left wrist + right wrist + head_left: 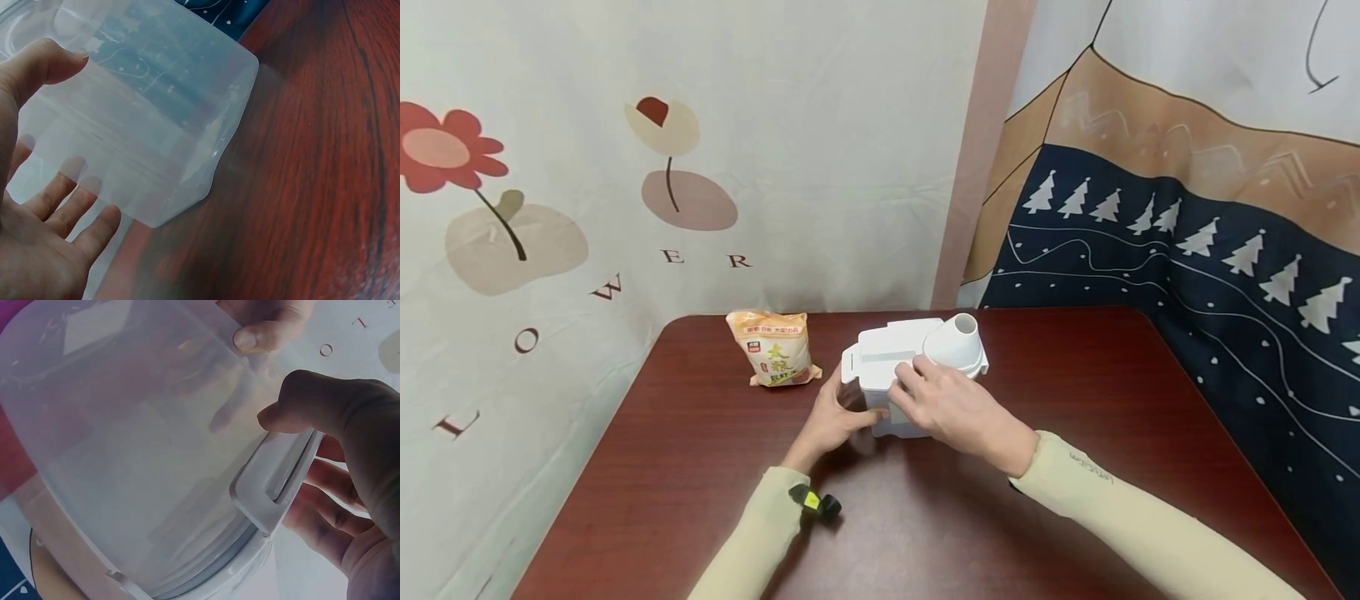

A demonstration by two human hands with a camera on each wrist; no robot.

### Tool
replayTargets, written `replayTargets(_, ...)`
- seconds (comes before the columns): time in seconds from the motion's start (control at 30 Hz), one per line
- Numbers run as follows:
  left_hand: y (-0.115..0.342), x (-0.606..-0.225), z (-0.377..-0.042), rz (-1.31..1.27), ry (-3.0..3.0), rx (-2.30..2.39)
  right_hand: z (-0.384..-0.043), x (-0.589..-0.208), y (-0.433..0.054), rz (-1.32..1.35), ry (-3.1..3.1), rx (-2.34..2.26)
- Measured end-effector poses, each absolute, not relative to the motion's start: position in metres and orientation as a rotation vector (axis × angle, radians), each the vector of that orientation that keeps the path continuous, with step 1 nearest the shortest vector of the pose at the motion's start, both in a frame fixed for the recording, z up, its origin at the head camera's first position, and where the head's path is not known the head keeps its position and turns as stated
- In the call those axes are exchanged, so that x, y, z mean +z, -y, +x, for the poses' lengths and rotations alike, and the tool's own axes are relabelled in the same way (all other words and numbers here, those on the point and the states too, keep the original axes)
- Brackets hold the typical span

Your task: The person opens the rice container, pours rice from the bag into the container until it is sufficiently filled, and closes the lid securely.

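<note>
A translucent plastic storage container (156, 125) stands on the table, capped by a white lid (887, 342). A white round spout-like cup (951, 343) sits at the lid's right end. My left hand (833, 419) holds the container's left side, thumb on the near face and fingers on the far one. At the lid's near edge, my right hand (955, 404) grips a white latch (259, 487). In the right wrist view the thumb lies on the latch's end and the other fingers are behind it. The latch stands out from the container's wall.
A packed bag (775, 350) with an orange top and printed characters stands left of the container. The dark red wooden table (700, 517) runs back to printed curtains (850, 167). A small black and yellow device (815, 502) is strapped at the left wrist.
</note>
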State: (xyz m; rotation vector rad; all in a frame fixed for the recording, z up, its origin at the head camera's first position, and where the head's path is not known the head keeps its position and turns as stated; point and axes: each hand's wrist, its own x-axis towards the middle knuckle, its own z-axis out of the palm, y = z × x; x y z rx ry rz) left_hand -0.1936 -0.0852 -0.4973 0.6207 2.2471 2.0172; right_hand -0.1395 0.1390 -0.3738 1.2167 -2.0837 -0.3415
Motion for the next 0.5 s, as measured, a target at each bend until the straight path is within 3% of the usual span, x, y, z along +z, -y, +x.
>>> replayTargets(0.5, 0.0863, -0.4982, -0.1943, 0.625, -2.253, 2.011, -0.1351, -0.3772, -0.1381, 1.178, 2.074, -0.419)
